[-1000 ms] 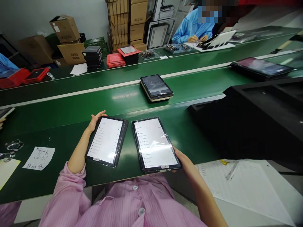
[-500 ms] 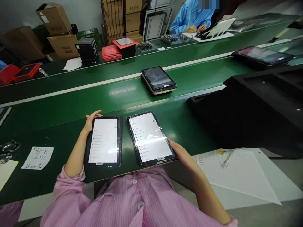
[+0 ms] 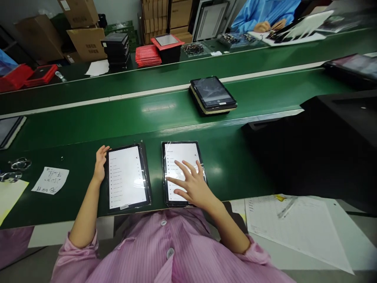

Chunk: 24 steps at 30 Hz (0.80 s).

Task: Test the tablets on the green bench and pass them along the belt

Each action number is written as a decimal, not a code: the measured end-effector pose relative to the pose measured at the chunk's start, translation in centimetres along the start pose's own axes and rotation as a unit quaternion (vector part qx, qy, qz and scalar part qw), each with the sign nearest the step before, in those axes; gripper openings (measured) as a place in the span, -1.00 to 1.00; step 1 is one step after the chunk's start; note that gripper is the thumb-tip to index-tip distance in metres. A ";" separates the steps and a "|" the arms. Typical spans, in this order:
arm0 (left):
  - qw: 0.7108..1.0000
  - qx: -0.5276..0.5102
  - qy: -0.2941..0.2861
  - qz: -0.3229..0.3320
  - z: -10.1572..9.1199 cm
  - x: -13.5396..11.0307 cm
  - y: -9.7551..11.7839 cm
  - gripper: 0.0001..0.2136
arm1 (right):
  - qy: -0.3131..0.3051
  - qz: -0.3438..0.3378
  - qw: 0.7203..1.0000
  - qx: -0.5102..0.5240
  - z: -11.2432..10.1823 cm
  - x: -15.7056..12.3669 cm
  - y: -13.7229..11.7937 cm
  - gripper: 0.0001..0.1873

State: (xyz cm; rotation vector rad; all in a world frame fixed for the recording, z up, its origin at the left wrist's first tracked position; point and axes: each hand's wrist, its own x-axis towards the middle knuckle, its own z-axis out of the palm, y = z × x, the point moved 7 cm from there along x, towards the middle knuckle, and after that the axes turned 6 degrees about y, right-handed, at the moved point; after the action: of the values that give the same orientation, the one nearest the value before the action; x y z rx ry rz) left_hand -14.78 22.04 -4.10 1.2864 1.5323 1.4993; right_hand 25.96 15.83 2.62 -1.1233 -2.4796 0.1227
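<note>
Left grip (image 3: 100, 164) loose against tablet (image 3: 126, 177), right grip (image 3: 196, 186) splayed over second tablet (image 3: 181, 151)

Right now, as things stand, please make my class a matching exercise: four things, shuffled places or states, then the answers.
1. left hand
2. right hand
3. handwritten note
4. shirt

A. spread over the right tablet
B. pink, with buttons
C. white, lying on the green tabletop
D. at the left tablet's outer edge

Pairs: 1-D, 2-A, 3-C, 4-B

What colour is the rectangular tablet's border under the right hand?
The border is black; see head view.
</note>
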 end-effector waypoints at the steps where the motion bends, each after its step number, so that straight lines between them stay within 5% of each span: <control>1: 0.999 -0.023 -0.022 -0.015 -0.1 -1.0 -0.1 -0.32 | 0.010 0.011 1.000 0.003 -0.3 -0.3 0.4 -0.63; 5: 0.994 -0.059 -0.072 -0.060 -0.4 -4.2 0.1 -0.16 | 0.113 0.072 0.990 0.033 -2.9 -3.1 3.2 -0.48; 9: 0.994 0.037 -0.098 -0.040 0.2 -4.7 1.3 -0.05 | 0.181 0.099 0.978 0.040 -4.5 -5.0 4.2 -0.33; 13: 0.991 0.018 -0.123 -0.053 0.4 -4.4 2.0 0.13 | 0.153 0.079 0.985 0.023 -3.6 -4.1 2.7 -0.42; 18: 0.978 -0.072 -0.163 -0.112 0.0 -5.3 2.3 0.02 | 0.105 0.034 0.994 0.012 -1.8 -2.0 0.5 -0.50; 24: 0.962 -0.076 -0.243 -0.098 0.7 -6.6 3.4 0.04 | 0.079 0.036 0.996 -0.001 -0.9 -1.9 0.5 -0.57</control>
State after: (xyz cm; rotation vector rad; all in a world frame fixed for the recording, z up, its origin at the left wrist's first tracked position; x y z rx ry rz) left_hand -11.30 15.78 -2.13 1.2535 1.1592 1.0516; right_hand 27.82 14.70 2.72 -1.1773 -2.3020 0.0508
